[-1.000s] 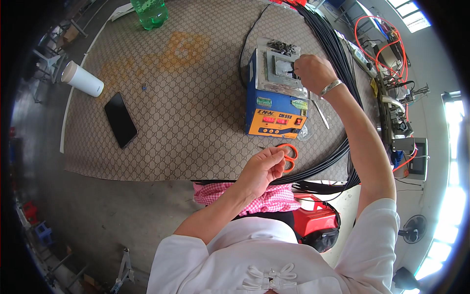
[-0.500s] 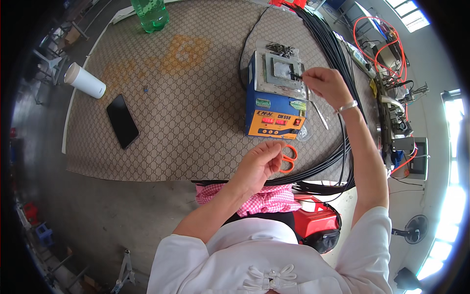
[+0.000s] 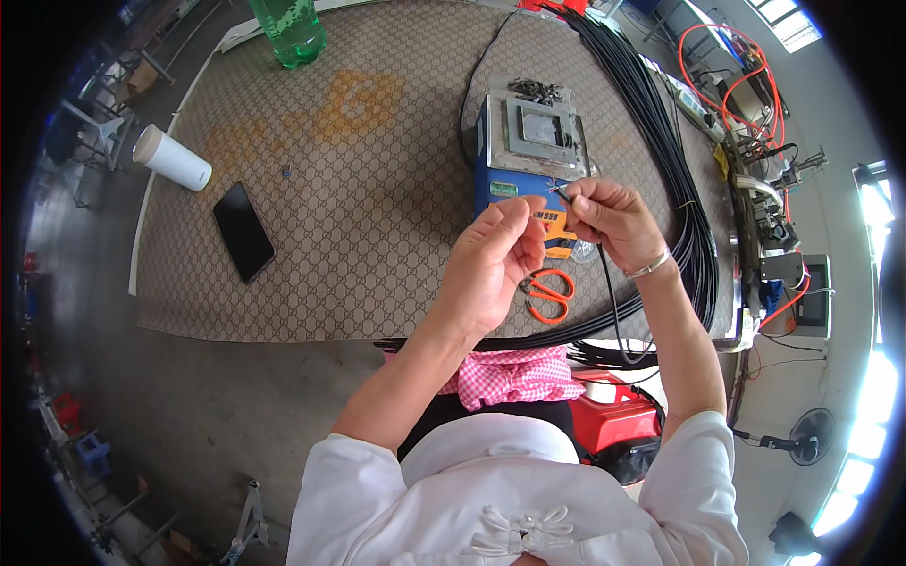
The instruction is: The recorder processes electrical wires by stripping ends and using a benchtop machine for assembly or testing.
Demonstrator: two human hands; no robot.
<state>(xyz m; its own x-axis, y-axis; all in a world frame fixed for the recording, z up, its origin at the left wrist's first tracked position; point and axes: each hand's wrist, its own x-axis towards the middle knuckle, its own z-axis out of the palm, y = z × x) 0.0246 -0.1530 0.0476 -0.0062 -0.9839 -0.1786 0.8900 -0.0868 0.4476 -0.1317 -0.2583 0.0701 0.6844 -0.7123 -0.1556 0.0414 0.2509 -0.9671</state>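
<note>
A: Quick, what's the right hand point(image 3: 613, 224) doing?

B: It's pinching a black cable point(image 3: 605, 274) between thumb and fingers, close to its end. Thin wires point(image 3: 555, 186) are sticking out past the grip; likely it's gripping there so the tip is being left exposed and steadied.

A: Where's the cable sitting?

B: Its end is being held up in front of the blue-and-orange box point(image 3: 526, 187), and the rest is hanging down past the orange-handled scissors point(image 3: 568, 292) toward the table's near edge.

A: Left hand point(image 3: 488, 262)?

B: Fingers are curling in, thumb near the index finger, just beside the wires. Can't tell if anything is being pinched there. Probably it's being held close so both hands are meeting at the tip.

A: Surroundings?

B: The box is carrying a metal plate point(image 3: 507, 141), with dark scraps point(image 3: 536, 91) lying behind; presumably it's standing there for easy reach. Scissors are lying nearby, likely for the same reason. A cable bundle point(image 3: 658, 141) is curving along the table's right side, seemingly leaving working room. The phone point(image 3: 244, 232) and white cup point(image 3: 173, 158) are resting well apart, left.
</note>
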